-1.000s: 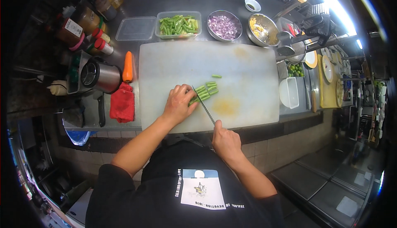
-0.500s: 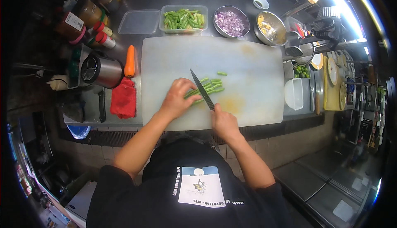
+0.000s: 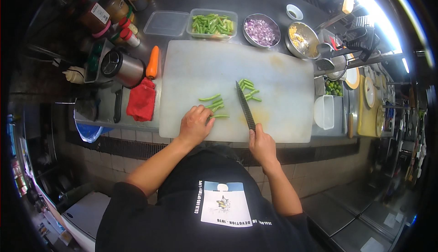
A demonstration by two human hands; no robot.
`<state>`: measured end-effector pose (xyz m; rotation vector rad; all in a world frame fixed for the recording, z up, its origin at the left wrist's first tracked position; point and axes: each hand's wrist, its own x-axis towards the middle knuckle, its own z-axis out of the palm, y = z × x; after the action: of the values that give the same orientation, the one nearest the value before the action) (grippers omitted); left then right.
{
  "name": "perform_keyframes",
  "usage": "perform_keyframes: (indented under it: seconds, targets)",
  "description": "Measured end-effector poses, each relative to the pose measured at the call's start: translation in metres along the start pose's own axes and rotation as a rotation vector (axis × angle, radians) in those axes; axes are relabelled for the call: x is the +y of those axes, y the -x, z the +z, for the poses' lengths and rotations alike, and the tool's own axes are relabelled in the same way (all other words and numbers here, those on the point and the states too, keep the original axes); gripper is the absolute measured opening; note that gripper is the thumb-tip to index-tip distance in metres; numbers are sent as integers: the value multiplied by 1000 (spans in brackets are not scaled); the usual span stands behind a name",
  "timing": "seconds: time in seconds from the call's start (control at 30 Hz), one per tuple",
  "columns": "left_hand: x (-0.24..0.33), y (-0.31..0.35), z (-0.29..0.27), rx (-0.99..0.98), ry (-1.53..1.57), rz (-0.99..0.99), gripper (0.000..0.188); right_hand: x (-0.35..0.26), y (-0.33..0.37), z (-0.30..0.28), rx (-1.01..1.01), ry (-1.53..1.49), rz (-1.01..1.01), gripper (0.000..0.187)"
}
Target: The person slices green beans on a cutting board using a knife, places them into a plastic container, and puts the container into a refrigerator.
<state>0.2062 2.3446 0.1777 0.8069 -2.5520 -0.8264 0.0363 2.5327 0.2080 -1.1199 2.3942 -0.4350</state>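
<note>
On the white cutting board (image 3: 194,65), my left hand (image 3: 197,123) rests with bent fingers closed at the ends of several green bean lengths (image 3: 218,104); its fingertips partly hide them. My right hand (image 3: 263,147) is wrapped round the handle of a dark-bladed kitchen knife (image 3: 245,106), whose blade points away from me. Short cut bean pieces (image 3: 249,89) lie loosely along the blade's right side. A strip of bare board separates the knife from the lengths by my left hand.
Behind the board stand a clear tub of cut beans (image 3: 213,35), a bowl of chopped purple onion (image 3: 262,45) and a steel bowl (image 3: 313,46) with yellow bits. Left are a carrot (image 3: 153,63), red cloth (image 3: 141,101), another knife (image 3: 118,107) and a steel container (image 3: 130,71).
The knife and my right hand have moved right and slightly nearer, and cut pieces now lie apart from the longer beans. My left hand has its fingers drawn in more. The view has shifted slightly.
</note>
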Motion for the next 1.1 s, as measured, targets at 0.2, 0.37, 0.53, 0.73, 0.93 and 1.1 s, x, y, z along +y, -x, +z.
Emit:
perform_keyframes:
  seconds: [0.2, 0.37, 0.53, 0.73, 0.93, 1.1]
  targets:
    - [21, -6, 22, -31, 44, -33, 16, 7, 32, -19, -37, 46, 1, 17]
    - [37, -12, 41, -80, 48, -43, 17, 12, 64, -25, -58, 129, -83, 15]
    - [41, -17, 38, -126, 33, -53, 15, 15, 70, -24, -127, 218, -82, 14]
    - [40, -14, 39, -128, 40, -38, 18, 17, 51, 5, -173, 182, -49, 15]
    - [1, -11, -3, 90, 114, -127, 19, 24, 52, -21, -199, 72, -148, 19]
    - [-20, -14, -20, 11, -49, -31, 16, 21, 52, -17, -252, 132, -227, 17]
